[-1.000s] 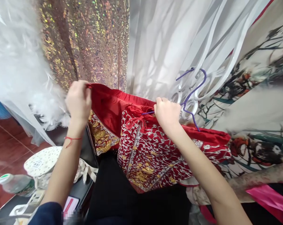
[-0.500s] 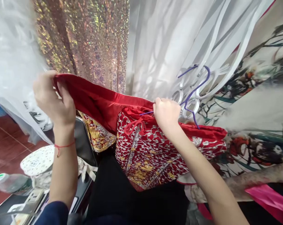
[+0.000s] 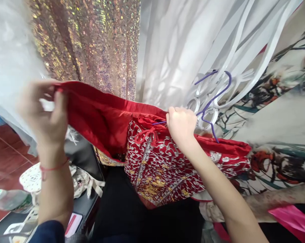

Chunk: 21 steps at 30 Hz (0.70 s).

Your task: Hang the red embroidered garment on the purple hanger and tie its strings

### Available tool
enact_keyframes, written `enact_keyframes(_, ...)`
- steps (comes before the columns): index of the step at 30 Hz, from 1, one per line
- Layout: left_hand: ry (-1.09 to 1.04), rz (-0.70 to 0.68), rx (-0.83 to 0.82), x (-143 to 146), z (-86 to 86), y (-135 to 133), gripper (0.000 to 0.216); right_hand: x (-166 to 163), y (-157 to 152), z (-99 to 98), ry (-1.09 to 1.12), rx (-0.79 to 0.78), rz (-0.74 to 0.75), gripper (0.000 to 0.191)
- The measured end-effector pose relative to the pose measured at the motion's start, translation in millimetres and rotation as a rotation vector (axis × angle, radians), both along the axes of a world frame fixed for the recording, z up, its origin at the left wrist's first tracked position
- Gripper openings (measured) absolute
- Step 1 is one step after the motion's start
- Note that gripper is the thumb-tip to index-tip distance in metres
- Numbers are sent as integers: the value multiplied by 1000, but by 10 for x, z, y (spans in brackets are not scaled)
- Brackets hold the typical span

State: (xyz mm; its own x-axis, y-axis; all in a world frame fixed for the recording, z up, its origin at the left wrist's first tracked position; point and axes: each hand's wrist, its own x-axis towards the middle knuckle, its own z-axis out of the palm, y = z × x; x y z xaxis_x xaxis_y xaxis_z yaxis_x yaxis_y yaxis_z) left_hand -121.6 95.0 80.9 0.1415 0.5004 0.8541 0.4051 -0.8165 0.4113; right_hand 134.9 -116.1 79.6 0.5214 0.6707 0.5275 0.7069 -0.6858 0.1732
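Observation:
A red skirt-like garment (image 3: 159, 168) with silver and gold embroidery lies over the black-clothed lap. Its waist band carries a red drawstring tied in a bow (image 3: 145, 135). At the left, the fingertips of my left hand (image 3: 47, 114) are pinched on the edge of the red lining panel (image 3: 99, 118), stretching it out sideways; the hand is slightly blurred. My right hand (image 3: 181, 125) is a closed fist around the garment's upper edge. A purple hanger (image 3: 214, 98) passes behind that fist, its arm showing on both sides of it and its hook standing up at the right.
A gold sequin curtain (image 3: 104, 44) and white drapes (image 3: 165, 50) hang ahead. White curled metalwork (image 3: 233, 50) is behind the hanger. At lower left are a clear bottle (image 3: 13, 200), a spotted cloth (image 3: 29, 177) and a phone (image 3: 74, 224). Flower-patterned fabric (image 3: 269, 162) is at right.
My left hand has moved further left with the lining edge, so the red panel is spread wider. My right hand keeps its grip, barely shifted.

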Motion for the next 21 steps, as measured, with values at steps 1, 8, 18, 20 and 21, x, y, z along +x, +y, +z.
enact_keyframes(1,59,10,71,110,-24,16,40,0,5,-4,0,-5,-3,34)
enact_keyframes(8,341,-107,-93,815,-494,-73,26,59,50,-75,-55,49,16,32)
enact_keyframes(18,401,-893,67,1390,-482,-974,21,174,-71,-105,-216,192,133,28)
enact_keyframes(20,405,-902,171,1466,-384,-926,28,163,-106,-78,-201,167,144,27)
enact_keyframes(21,339,-853,220,1524,-345,-869,32,160,-117,-69,-197,158,150,28)
